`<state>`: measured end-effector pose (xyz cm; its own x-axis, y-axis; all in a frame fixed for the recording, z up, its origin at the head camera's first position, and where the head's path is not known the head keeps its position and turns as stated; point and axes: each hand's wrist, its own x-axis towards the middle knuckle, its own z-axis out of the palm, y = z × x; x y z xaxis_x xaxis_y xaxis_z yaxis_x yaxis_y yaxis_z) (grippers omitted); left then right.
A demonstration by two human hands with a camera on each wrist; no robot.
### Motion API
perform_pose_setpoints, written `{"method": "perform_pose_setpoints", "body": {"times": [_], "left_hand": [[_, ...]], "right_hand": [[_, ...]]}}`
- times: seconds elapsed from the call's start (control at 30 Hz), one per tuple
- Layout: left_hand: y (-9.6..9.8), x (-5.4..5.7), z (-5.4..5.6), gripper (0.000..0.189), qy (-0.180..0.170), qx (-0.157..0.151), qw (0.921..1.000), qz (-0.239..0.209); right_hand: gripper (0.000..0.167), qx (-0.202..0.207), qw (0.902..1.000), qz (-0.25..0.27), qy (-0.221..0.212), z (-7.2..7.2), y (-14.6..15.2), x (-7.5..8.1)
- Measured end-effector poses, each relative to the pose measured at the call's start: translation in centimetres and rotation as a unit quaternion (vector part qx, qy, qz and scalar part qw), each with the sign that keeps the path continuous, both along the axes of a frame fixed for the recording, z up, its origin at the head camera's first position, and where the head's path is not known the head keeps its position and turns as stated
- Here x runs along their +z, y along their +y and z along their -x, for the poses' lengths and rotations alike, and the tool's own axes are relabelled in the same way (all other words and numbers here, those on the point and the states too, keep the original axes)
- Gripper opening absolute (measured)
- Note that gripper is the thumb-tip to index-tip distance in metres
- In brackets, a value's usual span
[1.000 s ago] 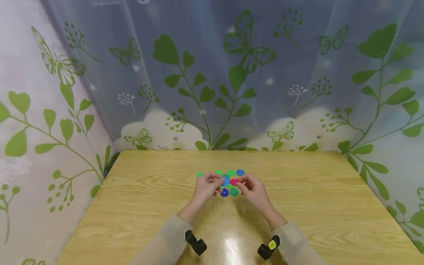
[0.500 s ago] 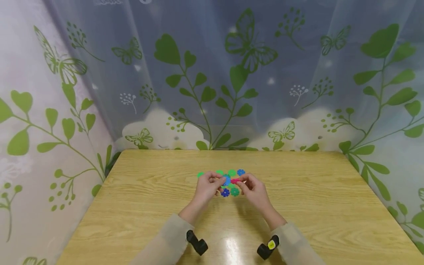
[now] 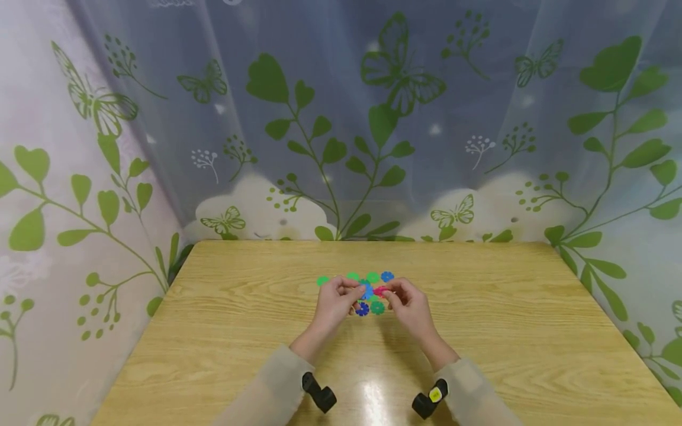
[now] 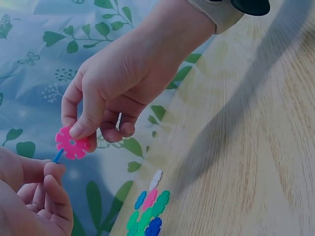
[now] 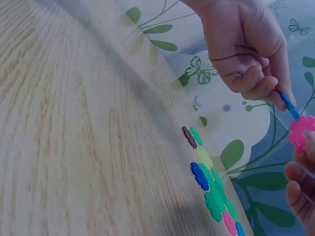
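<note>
My left hand point(image 3: 335, 300) pinches a blue notched plastic disc point(image 3: 367, 290) between thumb and fingers. In my right hand point(image 3: 411, 303), thumb and forefinger hold a pink snowflake-shaped disc point(image 3: 380, 291). Both pieces are held above the table, edge towards edge. Seen from the left wrist, the pink disc point(image 4: 74, 151) faces the camera, and the thin blue disc point(image 4: 58, 156) meets its rim at a notch. The right wrist view also has the blue disc point(image 5: 289, 104) edge-on at the pink disc's point(image 5: 298, 130) rim. Fingers hide part of each piece.
Several loose discs lie on the wooden table point(image 3: 240, 325) under and behind the hands, among them a dark blue disc point(image 5: 199, 176), a green disc point(image 5: 213, 206) and a brown disc point(image 5: 189, 137). A patterned curtain point(image 3: 341, 118) hangs behind the table's far edge.
The pink disc has turned in the right hand from nearly face-on to tilted. The left hand has shifted slightly right, bringing the blue disc up against the pink one.
</note>
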<state>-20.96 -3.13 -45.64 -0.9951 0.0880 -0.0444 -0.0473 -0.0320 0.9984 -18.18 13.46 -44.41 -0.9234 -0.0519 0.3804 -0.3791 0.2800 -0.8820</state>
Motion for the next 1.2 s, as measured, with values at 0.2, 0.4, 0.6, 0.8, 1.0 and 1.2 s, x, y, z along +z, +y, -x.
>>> {"method": "perform_pose_setpoints", "body": {"times": [0.2, 0.4, 0.6, 0.8, 1.0, 1.2], "left_hand": [[0.0, 0.0, -0.1, 0.018, -0.004, 0.005, 1.0000, -0.002], [0.2, 0.1, -0.2, 0.016, -0.022, 0.014, 0.9992, -0.029], [0.3, 0.2, -0.1, 0.016, -0.053, 0.018, 0.9972, -0.051], [0.5, 0.5, -0.2, 0.015, -0.055, 0.020, 0.9976, -0.037], [0.8, 0.5, -0.3, 0.015, -0.044, 0.026, 0.9967, -0.063], [1.1, 0.8, -0.7, 0.017, -0.051, 0.033, 0.9926, -0.105]], "right_hand": [[0.007, -0.009, 0.9992, -0.019, 0.034, -0.2, -0.1, 0.2], [0.007, 0.003, 0.9997, 0.010, 0.020, -0.2, -0.2, 0.3], [0.006, 0.008, 0.9997, 0.021, 0.006, -0.2, -0.2, 0.4], [0.005, 0.009, 0.9994, 0.017, 0.027, -0.1, -0.2, 0.2], [0.005, 0.006, 0.9970, 0.036, 0.069, 0.1, -0.5, 0.1], [0.005, 0.002, 0.9937, 0.096, 0.058, 0.1, -0.7, -0.2]]}}
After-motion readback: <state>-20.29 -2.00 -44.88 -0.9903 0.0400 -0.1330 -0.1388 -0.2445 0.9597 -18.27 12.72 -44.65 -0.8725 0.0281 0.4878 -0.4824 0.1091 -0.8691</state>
